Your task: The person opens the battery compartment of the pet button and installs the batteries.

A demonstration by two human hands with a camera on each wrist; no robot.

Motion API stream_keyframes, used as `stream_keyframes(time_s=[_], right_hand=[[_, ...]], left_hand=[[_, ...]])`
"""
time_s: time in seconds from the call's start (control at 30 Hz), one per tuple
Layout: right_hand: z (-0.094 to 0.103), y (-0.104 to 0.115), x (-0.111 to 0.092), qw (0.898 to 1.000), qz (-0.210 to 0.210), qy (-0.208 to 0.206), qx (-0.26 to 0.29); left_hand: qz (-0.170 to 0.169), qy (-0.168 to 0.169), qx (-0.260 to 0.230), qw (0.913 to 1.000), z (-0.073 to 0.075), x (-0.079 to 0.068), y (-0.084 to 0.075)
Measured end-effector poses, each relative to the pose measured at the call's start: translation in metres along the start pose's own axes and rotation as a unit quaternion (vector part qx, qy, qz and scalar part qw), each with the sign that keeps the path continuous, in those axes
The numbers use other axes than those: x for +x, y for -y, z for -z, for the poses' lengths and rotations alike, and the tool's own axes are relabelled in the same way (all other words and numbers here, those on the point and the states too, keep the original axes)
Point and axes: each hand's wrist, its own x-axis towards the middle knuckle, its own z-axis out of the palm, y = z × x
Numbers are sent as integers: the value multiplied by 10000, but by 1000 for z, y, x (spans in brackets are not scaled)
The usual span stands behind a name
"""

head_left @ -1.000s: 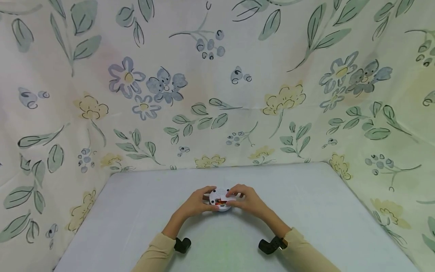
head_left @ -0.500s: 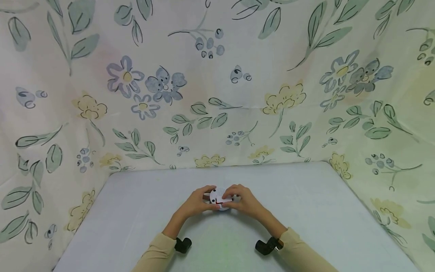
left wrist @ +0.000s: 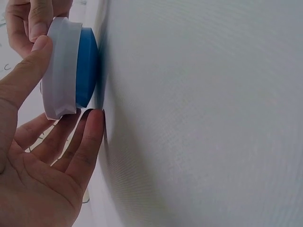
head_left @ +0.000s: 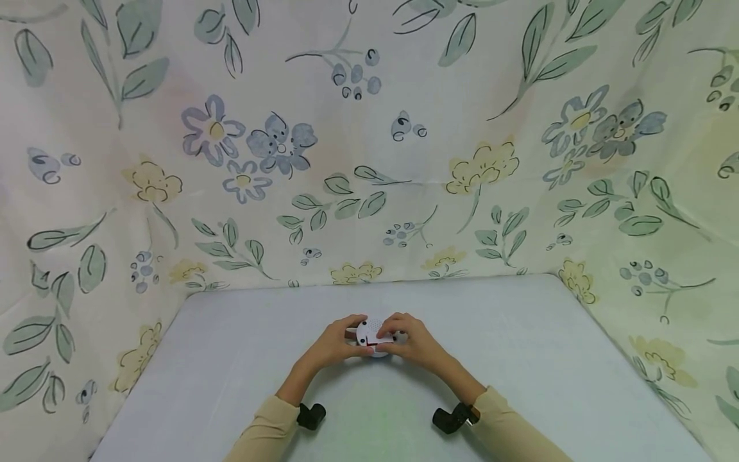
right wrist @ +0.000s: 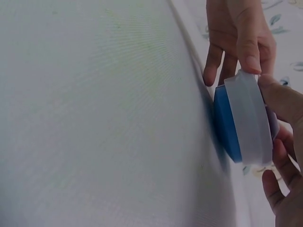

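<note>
A round white buzzer [head_left: 374,325] lies upside down near the middle of the table, speaker holes and small dark feet facing up. Its blue button [left wrist: 87,68] points down at the tabletop. My left hand [head_left: 339,341] grips the buzzer's left side between thumb and fingers. With thumb and fingertips my right hand [head_left: 412,339] pinches the white battery cover [head_left: 374,340], which lies over the battery bay. A thin red strip shows at the cover's edge. In the right wrist view, the buzzer's pale side wall [right wrist: 248,120] stands between both hands.
The white-covered table [head_left: 260,321] extends around the hands. Behind and beside it hangs a floral cloth [head_left: 369,218]. Dark wrist cameras, left [head_left: 311,417] and right [head_left: 450,420], sit on the forearms close to the tabletop.
My right hand has moved the battery cover left over the bay; the batteries seen a second ago are now hidden except for a red strip. My left hand keeps its hold.
</note>
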Motion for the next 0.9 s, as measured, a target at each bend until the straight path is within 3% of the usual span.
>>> stream_keyframes(time_s=[0.3,0.9], right_hand=[[0,1,-2,9996,51,130,-227],[-3,5,-1,9997,-226,90,-36]], left_hand=[[84,-12,-2,10000,0,-1,-5],[146,20,-2,9999,0,-2,-6]])
